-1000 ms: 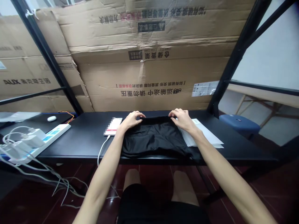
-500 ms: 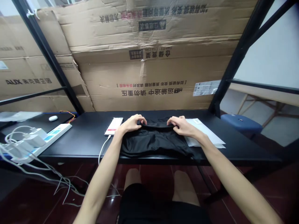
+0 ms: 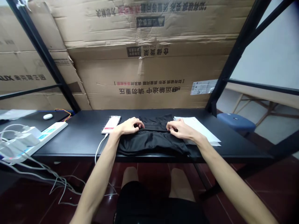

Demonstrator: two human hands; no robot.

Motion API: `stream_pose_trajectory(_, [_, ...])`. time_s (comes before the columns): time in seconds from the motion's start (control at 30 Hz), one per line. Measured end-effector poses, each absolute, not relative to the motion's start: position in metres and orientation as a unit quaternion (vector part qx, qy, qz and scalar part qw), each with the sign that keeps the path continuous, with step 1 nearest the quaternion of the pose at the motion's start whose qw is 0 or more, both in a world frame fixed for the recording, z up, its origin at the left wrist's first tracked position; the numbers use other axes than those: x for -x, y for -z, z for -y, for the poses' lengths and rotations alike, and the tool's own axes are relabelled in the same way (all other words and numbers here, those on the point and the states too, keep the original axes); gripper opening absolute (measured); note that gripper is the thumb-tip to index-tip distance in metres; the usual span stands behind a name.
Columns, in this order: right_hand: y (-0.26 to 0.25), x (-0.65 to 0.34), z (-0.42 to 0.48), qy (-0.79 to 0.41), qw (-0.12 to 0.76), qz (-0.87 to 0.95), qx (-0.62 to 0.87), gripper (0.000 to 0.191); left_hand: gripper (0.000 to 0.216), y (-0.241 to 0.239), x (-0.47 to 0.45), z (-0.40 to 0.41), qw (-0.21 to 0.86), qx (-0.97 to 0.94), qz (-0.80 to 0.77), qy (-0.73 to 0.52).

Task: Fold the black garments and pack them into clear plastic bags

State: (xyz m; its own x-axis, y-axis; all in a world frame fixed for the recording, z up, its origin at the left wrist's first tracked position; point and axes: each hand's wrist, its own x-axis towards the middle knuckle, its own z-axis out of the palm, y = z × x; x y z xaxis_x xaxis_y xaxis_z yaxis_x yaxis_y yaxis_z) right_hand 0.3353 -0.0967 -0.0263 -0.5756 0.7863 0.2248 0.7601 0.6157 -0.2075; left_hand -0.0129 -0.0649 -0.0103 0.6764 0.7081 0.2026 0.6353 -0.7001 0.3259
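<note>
A black garment (image 3: 154, 140) lies bunched on the black table (image 3: 84, 137) in front of me, its near part hanging slightly over the front edge. My left hand (image 3: 130, 126) grips a fold of the cloth at its left side, fingers curled round it. My right hand (image 3: 177, 129) pinches the same fold at the right, fingers closed on the fabric. The fold runs between the two hands, with a strip of the garment lying flat behind it.
A phone (image 3: 111, 123) on a white cable lies left of my left hand. White papers (image 3: 203, 130) sit to the right. A power strip (image 3: 39, 138) with chargers and a white mouse (image 3: 48, 116) are far left. Cardboard boxes (image 3: 149, 62) stand behind; a blue stool (image 3: 235, 121) at right.
Both hands have pulled the far edge of the garment toward me, folding it over itself. The hands have come nearer the table's front.
</note>
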Motion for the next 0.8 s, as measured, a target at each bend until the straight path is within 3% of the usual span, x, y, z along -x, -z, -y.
stream_pose_trajectory(0.17, [0.019,-0.34,0.112,-0.056,0.202,0.876,0.434,0.032,0.038,0.01,0.021,0.1,0.065,-0.902,-0.374,-0.206])
stream_pose_trajectory(0.3, [0.013,-0.355,0.153,-0.065,0.231,0.881,0.408,0.039,0.027,0.008,0.042,0.147,0.087,-0.883,-0.378,-0.263])
stream_pose_trajectory(0.5, [0.022,-0.375,0.21,-0.058,0.194,0.907,0.37,0.031,0.028,0.021,0.083,0.19,0.1,-0.891,-0.384,-0.219])
stream_pose_trajectory(0.8, [0.034,-0.387,0.211,0.01,0.276,0.882,0.381,0.015,0.017,0.043,0.098,0.189,0.082,-0.879,-0.368,-0.292])
